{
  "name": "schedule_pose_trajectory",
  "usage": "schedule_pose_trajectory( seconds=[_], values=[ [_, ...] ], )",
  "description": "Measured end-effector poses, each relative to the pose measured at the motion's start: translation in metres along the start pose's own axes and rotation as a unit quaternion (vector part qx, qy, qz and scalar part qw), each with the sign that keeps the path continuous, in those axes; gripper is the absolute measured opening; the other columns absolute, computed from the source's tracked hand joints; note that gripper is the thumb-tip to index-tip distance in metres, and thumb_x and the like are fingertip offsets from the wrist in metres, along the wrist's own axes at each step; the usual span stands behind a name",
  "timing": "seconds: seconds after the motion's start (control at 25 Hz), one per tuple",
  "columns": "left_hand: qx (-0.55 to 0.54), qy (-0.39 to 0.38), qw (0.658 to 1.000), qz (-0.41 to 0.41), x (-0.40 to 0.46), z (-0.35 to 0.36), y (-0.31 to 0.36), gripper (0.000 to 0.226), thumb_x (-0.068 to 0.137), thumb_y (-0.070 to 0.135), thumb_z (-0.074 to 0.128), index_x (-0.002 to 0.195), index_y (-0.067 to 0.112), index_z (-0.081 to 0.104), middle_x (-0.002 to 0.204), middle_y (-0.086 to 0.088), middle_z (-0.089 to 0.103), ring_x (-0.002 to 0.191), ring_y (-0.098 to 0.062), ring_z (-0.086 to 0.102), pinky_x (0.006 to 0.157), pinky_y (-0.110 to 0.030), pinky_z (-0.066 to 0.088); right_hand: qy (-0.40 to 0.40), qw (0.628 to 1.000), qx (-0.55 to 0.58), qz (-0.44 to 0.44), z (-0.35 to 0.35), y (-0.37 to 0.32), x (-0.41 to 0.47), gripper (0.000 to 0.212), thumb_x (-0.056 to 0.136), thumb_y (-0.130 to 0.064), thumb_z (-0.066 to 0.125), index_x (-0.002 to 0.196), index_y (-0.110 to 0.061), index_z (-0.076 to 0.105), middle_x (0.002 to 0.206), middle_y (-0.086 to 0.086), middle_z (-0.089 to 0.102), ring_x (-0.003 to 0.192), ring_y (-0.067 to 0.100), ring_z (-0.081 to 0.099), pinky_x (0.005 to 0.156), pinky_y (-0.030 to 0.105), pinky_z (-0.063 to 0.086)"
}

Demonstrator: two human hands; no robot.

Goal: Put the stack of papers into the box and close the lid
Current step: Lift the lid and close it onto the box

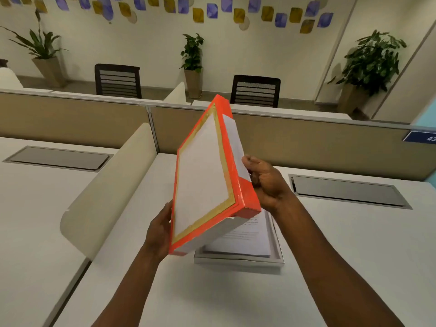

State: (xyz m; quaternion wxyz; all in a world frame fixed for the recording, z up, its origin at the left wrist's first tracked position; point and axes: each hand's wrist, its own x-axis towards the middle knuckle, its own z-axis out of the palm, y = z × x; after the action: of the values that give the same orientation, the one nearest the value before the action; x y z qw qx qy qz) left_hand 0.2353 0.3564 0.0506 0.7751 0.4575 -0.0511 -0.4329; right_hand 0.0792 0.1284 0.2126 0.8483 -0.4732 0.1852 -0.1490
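- Two hands hold the orange lid up off the desk, tilted steeply on edge, its white face with gold border turned toward me.
- My left hand grips the lid's lower left edge, fingers hidden behind it.
- My right hand is closed on the lid's right side near the lower corner; thumb on the side wall.
- A white flap or sheet shows along the lid's right side; I cannot tell which.
- The box sits open on the desk, roughly mid-desk, directly under the lid's lower edge.
- The stack of papers lies flat inside the box, printed text on top, partly hidden by the lid.
- Lid and box: I cannot tell whether they touch.
- A beige partition borders the desk's left edge.
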Motion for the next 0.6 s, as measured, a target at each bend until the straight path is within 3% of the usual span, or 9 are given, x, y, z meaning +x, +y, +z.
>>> schedule_pose_trajectory(
  seconds=[0.12,0.24,0.28,0.44,0.6],
  values=[
    [0.051,0.008,0.997,0.065,0.003,0.006,-0.005,0.039,0.103,0.036,0.046,0.140,0.028,0.056,0.131,-0.009,0.070,0.103,-0.034,0.075,0.079,-0.048,0.063,0.110,0.993,-0.050,-0.012,-0.043,0.001,-0.004,0.033,0.098,-0.019,0.058,0.130,-0.010,0.060,0.115,0.017,0.069,0.101,0.029,0.064,0.098,0.054,0.051],
    [0.134,0.042,0.987,0.079,0.010,0.020,-0.012,0.036,0.102,0.028,0.051,0.137,0.032,0.057,0.130,-0.003,0.070,0.106,-0.032,0.074,0.080,-0.047,0.064,0.232,0.966,-0.115,-0.017,-0.084,0.022,-0.007,0.025,0.097,-0.020,0.060,0.117,-0.005,0.064,0.099,0.017,0.072,0.087,0.030,0.068,0.072,0.041,0.061],
    [0.151,0.048,0.984,0.078,0.013,0.024,-0.016,0.035,0.101,0.028,0.053,0.136,0.034,0.057,0.130,-0.002,0.070,0.106,-0.031,0.074,0.081,-0.047,0.064,0.250,0.957,-0.146,-0.008,-0.097,0.031,-0.009,0.027,0.098,-0.024,0.058,0.112,-0.003,0.067,0.098,0.018,0.074,0.085,0.029,0.071,0.070,0.039,0.061],
    [0.218,0.067,0.971,0.074,0.024,0.026,-0.040,0.041,0.102,0.028,0.052,0.142,0.036,0.050,0.136,0.002,0.066,0.107,-0.023,0.073,0.085,-0.041,0.063,0.233,0.950,-0.192,0.075,-0.134,0.068,-0.016,0.039,0.097,-0.049,0.052,0.114,-0.019,0.071,0.105,0.009,0.077,0.094,0.033,0.075,0.087,0.052,0.059],
    [0.293,0.063,0.953,0.035,0.035,0.022,-0.060,0.049,0.103,0.034,0.047,0.152,0.035,0.037,0.144,0.002,0.057,0.113,-0.020,0.067,0.089,-0.041,0.061,0.279,0.916,-0.285,0.049,-0.151,0.106,-0.016,0.032,0.095,-0.042,0.059,0.123,-0.029,0.066,0.106,-0.004,0.074,0.091,0.021,0.072,0.075,0.035,0.060]
  ],
)
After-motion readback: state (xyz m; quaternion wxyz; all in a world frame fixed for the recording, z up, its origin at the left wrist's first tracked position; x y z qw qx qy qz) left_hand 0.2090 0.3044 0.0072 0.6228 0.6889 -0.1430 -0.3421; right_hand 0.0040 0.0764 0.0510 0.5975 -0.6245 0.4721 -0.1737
